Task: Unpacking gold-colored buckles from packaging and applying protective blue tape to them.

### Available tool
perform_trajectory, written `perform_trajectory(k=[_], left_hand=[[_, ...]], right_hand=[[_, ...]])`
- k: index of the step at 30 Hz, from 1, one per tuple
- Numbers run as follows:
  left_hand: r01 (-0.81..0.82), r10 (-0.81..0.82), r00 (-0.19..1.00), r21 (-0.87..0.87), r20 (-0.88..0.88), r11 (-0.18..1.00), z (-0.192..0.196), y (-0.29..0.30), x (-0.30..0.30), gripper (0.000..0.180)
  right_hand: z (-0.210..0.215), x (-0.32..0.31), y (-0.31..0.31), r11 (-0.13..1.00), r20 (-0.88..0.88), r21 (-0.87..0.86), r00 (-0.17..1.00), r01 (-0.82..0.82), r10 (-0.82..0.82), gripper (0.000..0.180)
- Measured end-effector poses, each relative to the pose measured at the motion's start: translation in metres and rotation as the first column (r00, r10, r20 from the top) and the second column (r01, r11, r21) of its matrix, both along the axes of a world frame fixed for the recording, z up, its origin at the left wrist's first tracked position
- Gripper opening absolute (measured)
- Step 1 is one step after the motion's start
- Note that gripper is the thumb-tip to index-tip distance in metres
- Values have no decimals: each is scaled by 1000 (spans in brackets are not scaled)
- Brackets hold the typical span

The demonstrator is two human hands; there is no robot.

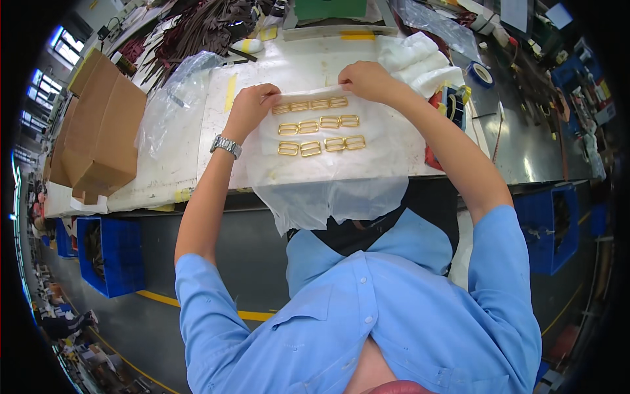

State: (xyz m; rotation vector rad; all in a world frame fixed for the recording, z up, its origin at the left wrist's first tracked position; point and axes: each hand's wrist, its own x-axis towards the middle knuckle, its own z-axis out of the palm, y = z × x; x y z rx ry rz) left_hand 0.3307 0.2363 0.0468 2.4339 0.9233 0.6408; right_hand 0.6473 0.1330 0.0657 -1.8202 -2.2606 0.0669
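A thin, translucent white sheet (pixel 328 166) lies over the table's front part and hangs past its edge. On it sit three rows of gold metal slider buckles (pixel 308 127), several to a row. My left hand (pixel 252 105), with a metal watch at the wrist, pinches the sheet's far edge by the left end of the farthest row. At the other end of that edge, my right hand (pixel 369 80) has its fingers closed on the sheet too. The far edge is folded close against the farthest row.
An open cardboard box (pixel 111 131) stands at the left beside crumpled clear plastic (pixel 180 98). Dark strips (pixel 197 36) are heaped behind. White cloth (pixel 420 62), a blue tape roll (pixel 481 74) and a red-and-yellow object (pixel 449 105) lie right. Blue bins (pixel 111 256) stand below the table.
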Motion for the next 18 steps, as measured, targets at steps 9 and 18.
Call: perform_trajectory(k=[9, 18], left_hand=[[-27, 5, 998, 346, 63, 938, 1, 19, 7, 14], [33, -15, 995, 194, -96, 980, 0, 23, 10, 16]], right_hand=[[-9, 21, 29, 989, 70, 128, 995, -77, 68, 19], [-7, 28, 22, 989, 73, -44, 987, -140, 143, 19]])
